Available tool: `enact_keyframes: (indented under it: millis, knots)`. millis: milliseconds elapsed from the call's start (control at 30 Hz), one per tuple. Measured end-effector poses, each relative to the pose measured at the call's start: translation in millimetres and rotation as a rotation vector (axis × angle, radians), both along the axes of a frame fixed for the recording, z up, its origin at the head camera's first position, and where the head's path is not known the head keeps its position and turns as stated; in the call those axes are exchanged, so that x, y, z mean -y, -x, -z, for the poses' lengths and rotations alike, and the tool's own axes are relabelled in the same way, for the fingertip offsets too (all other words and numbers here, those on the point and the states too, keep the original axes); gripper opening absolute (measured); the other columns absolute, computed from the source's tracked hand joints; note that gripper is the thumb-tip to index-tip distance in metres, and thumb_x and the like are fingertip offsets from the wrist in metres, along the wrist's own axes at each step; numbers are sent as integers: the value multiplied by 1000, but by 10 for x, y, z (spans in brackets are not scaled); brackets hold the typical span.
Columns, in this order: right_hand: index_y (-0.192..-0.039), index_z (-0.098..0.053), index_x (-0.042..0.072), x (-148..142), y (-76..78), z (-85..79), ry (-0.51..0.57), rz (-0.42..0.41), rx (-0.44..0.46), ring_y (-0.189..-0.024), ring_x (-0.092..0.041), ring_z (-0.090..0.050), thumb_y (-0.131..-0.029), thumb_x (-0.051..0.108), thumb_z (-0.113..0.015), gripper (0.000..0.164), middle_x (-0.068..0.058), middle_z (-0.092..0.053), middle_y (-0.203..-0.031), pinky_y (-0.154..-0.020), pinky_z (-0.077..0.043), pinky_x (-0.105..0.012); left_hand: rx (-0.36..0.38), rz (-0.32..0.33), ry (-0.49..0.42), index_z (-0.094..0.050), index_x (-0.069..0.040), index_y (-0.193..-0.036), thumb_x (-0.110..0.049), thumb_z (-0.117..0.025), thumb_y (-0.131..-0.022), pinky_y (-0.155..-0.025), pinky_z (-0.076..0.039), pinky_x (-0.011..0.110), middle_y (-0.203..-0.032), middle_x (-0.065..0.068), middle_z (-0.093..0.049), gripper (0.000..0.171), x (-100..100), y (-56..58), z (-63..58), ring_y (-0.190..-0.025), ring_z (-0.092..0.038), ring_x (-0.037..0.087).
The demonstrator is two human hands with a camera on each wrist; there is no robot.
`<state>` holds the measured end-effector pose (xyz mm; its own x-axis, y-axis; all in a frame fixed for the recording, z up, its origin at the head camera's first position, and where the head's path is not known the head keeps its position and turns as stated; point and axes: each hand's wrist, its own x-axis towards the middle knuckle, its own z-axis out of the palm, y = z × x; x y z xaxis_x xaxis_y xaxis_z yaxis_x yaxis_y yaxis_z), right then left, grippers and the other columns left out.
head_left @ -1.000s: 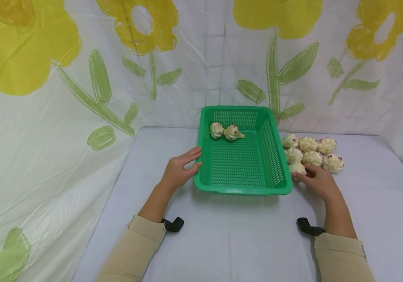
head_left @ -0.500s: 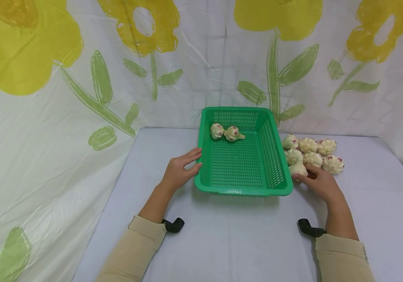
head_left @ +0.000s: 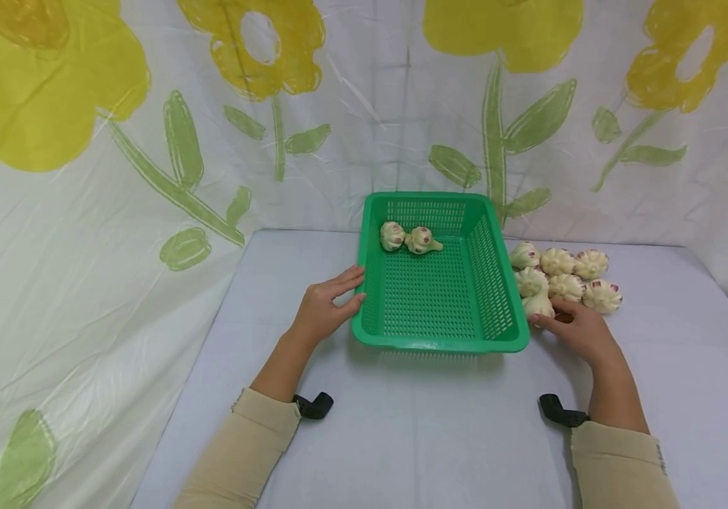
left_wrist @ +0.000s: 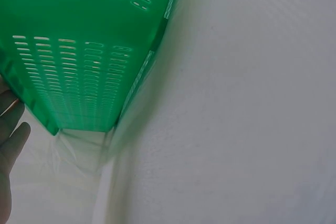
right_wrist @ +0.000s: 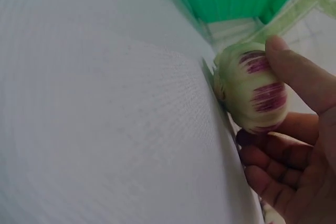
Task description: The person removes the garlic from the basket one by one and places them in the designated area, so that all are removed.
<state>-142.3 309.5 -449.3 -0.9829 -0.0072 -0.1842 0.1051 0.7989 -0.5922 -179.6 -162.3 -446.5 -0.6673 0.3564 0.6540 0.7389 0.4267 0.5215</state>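
Note:
A green plastic basket (head_left: 430, 345) stands on the table, with two garlic bulbs (head_left: 392, 236) in its far left corner. My left hand (head_left: 322, 308) touches the basket's left rim, its fingers fairly straight and the thumb apart from them. In the left wrist view only part of that hand (left_wrist: 9, 140) shows beside the rim. Right of the basket, my right hand (head_left: 583, 331) holds a garlic bulb (right_wrist: 254, 88) between thumb and fingers. That purple-streaked bulb sits low at the table surface, at the near end of a cluster of garlic bulbs (head_left: 565, 288).
More garlic bulbs lie close together in rows along the basket's right side. The white-covered table (head_left: 364, 438) runs back to a hanging sheet (head_left: 338, 155) printed with yellow flowers. Each wrist carries a black camera mount (head_left: 314, 406).

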Motion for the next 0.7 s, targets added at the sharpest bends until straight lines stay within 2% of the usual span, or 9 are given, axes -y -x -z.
enact_keyframes:
  millis: [200, 467, 700]
  knots:
    - [-141, -49, -3, 26, 12, -6, -4, -25, -27, -102, -35, -54, -92, 56, -61, 78, -25, -59, -117, -73, -45, -33, 7, -7, 9, -69, 3, -120, -10, -74, -87, -96, -53, 36, -129, 11, -65, 36, -1, -11, -27, -123, -61, 22]
    - [-142, -47, -5, 33, 37, 38, -10, -32, -52, -100, -34, -56, -93, 54, -61, 78, -25, -61, -116, -71, -46, -31, -2, -9, 6, -69, 3, -120, -9, -75, -86, -96, -53, 37, -129, 11, -65, 36, -6, -10, -26, -123, -61, 24]
    - [-143, -44, -5, 30, 19, 27, -8, -30, -30, -100, -33, -53, -93, 56, -60, 80, -24, -59, -115, -71, -45, -32, 20, -10, 11, -69, 2, -121, -11, -74, -87, -97, -52, 37, -131, 10, -65, 37, -3, -6, -10, -124, -60, 23]
